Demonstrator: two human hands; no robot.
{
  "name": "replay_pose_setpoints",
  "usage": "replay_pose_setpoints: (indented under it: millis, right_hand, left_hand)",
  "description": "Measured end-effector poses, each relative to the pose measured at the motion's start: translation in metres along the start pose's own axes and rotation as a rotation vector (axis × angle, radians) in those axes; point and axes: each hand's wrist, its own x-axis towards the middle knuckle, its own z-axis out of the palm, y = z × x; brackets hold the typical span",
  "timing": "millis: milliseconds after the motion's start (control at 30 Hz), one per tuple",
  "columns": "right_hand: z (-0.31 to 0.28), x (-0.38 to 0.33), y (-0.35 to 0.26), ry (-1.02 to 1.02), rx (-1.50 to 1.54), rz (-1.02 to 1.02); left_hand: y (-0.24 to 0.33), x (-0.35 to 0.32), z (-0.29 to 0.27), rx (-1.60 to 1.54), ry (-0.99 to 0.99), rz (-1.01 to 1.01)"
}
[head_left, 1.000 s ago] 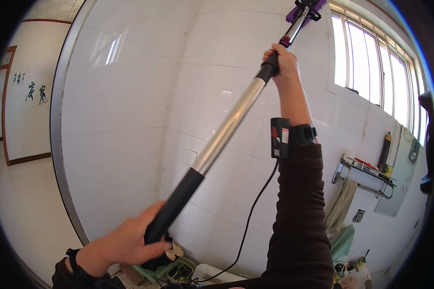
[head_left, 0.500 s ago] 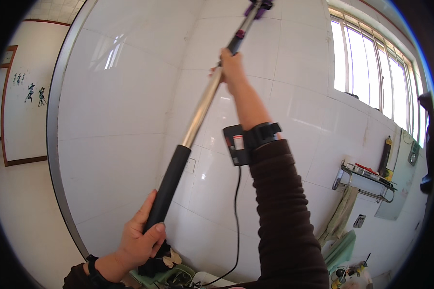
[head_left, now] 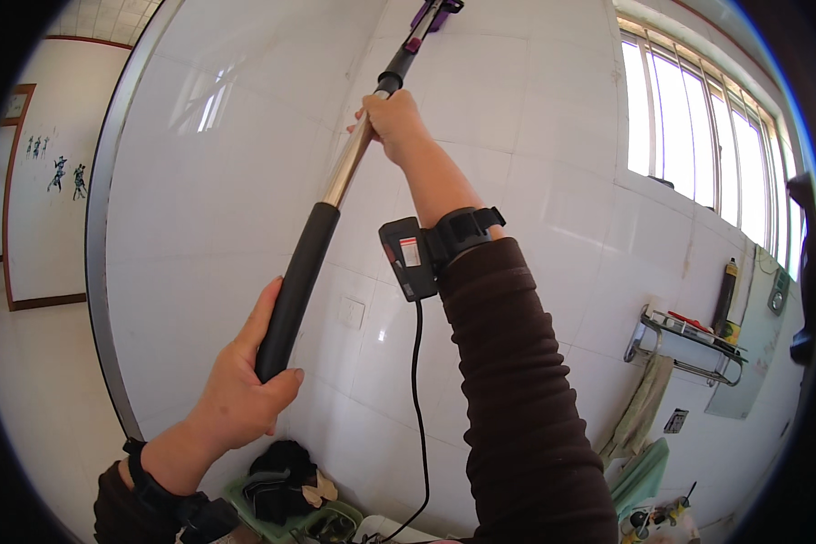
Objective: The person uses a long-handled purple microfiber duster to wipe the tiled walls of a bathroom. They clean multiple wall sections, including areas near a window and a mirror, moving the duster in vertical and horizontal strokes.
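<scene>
A long-handled mop (head_left: 297,288) slants up and away across the middle, with a black foam grip, a metal pole and a purple head (head_left: 441,13). The head is against or near the white tiled wall (head_left: 462,190) at the top edge, partly cut off by the frame. My left hand (head_left: 243,392) is closed around the low end of the black grip, thumb along its side. Higher up, my right hand (head_left: 393,125) wraps the pole just below a dark collar. A black box (head_left: 406,259) with a cable is strapped at my right wrist.
A barred window (head_left: 698,118) opens at the upper right. Below it a metal rack (head_left: 694,343) holds bottles and small items, with towels (head_left: 639,412) hanging underneath. Green basins (head_left: 286,521) with dark cloth stand low in front. A doorway edge (head_left: 100,236) runs along the left.
Both hands and the mop have shifted left, and its head has moved left along the top of the view. My left hand has risen, and more of the basins shows.
</scene>
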Motion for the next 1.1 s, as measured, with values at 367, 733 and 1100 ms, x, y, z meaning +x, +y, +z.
replay_pose_setpoints:
  millis: [367,733,1100]
  right_hand:
    - [-0.039,-0.008,-0.080,0.279,0.033,-0.191]
    - [-0.088,0.008,-0.106,0.201,-0.008,-0.186]
    - [-0.035,0.059,-0.038,0.002,-0.068,-0.076]
  left_hand:
    - [0.042,-0.003,-0.027,0.203,-0.032,0.212]
    - [0.037,0.028,-0.003,-0.169,-0.159,0.344]
    - [0.023,0.029,0.003,-0.082,-0.012,0.225]
